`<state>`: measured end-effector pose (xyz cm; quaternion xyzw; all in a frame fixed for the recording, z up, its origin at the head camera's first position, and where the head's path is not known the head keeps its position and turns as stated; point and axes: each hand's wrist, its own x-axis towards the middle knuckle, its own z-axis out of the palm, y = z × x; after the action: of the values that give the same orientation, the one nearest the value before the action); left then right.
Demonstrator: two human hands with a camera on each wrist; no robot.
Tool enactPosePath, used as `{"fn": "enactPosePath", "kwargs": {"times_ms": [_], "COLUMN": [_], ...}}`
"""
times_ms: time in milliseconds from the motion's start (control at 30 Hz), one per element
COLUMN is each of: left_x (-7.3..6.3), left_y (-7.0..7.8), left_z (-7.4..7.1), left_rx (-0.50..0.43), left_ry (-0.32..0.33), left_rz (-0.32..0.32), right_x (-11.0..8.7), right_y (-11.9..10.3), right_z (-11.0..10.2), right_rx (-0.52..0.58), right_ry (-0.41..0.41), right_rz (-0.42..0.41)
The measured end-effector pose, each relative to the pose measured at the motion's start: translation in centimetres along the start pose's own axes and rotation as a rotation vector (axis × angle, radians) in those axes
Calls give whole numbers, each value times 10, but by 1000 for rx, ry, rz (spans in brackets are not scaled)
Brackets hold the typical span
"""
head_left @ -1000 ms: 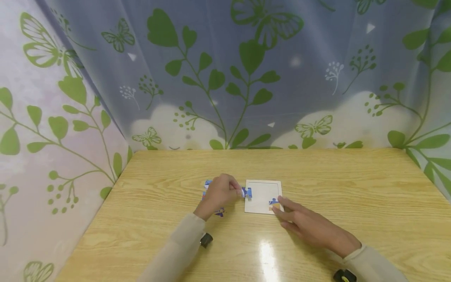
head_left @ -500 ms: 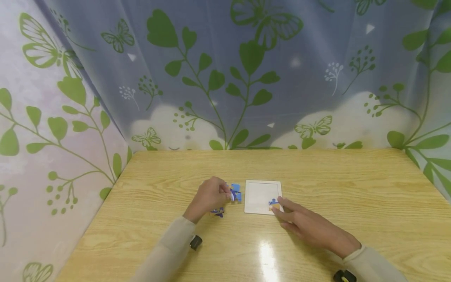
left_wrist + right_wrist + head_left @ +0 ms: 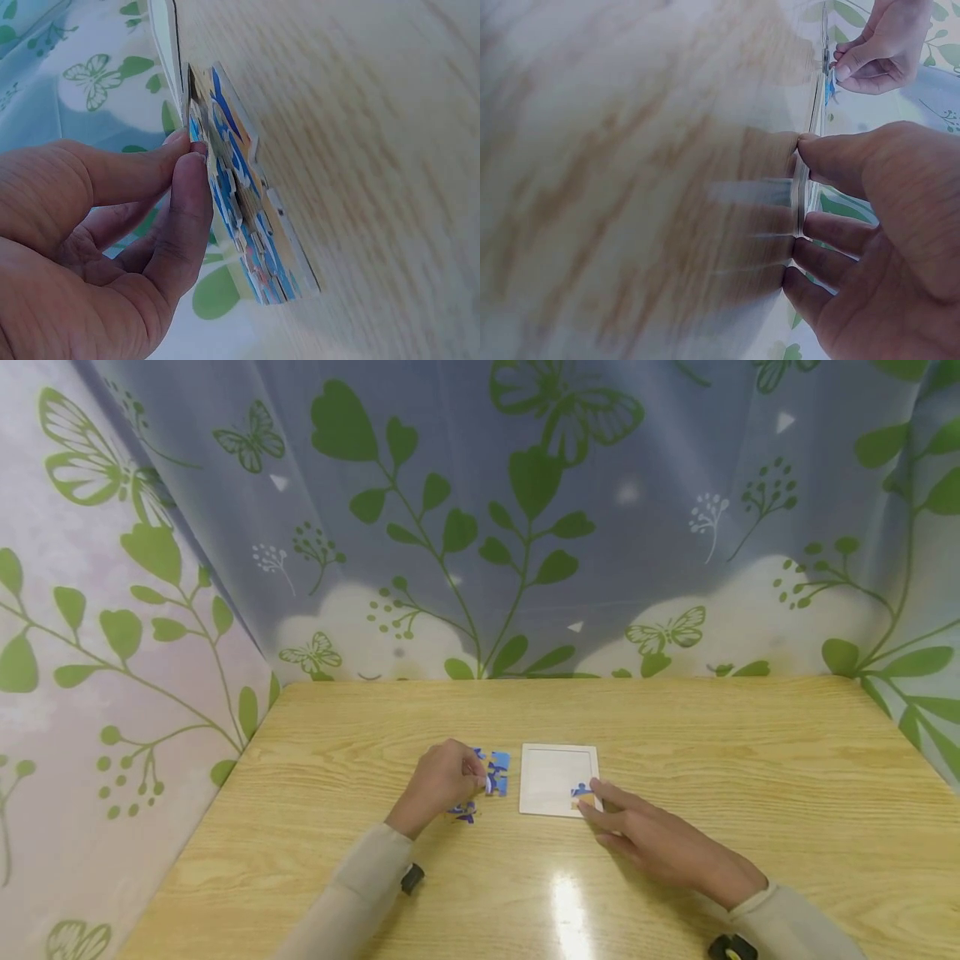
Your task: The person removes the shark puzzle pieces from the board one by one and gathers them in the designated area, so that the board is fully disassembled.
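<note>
My left hand pinches a thin jigsaw piece between thumb and forefinger, seen edge-on in the left wrist view. It is over a cluster of blue jigsaw pieces, partly hidden by the hand. More pieces, dark blue and orange, lie just below it. A square white puzzle tray lies to the right, with one blue-and-orange piece in its lower right corner. My right hand rests with extended fingers at the tray's right edge, the thumb near that piece.
Everything lies on a wood-grain table. A patterned curtain rises along the table's back edge, and more patterned cloth hangs at the left. Each wrist wears a dark band device.
My left hand has moved left with its piece, from the tray's left edge back to the cluster, and lowered slightly. The right hand has stayed at the tray.
</note>
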<state>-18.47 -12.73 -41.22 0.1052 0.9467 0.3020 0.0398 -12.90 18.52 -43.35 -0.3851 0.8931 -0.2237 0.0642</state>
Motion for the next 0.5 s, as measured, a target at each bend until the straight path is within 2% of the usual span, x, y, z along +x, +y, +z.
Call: {"fn": "enactPosePath", "kwargs": {"times_ms": [200,500], "left_x": [0,0], "left_y": [-2,0], "left_z": [1,-1], "left_rx": [24,-10], "left_ry": [6,-23], "left_rz": [-11,-38], "right_x": [0,0], "right_y": [0,0], "right_z": [0,0], "right_rx": [1,-3], "right_ry": [1,4], "right_rz": [2,1]}}
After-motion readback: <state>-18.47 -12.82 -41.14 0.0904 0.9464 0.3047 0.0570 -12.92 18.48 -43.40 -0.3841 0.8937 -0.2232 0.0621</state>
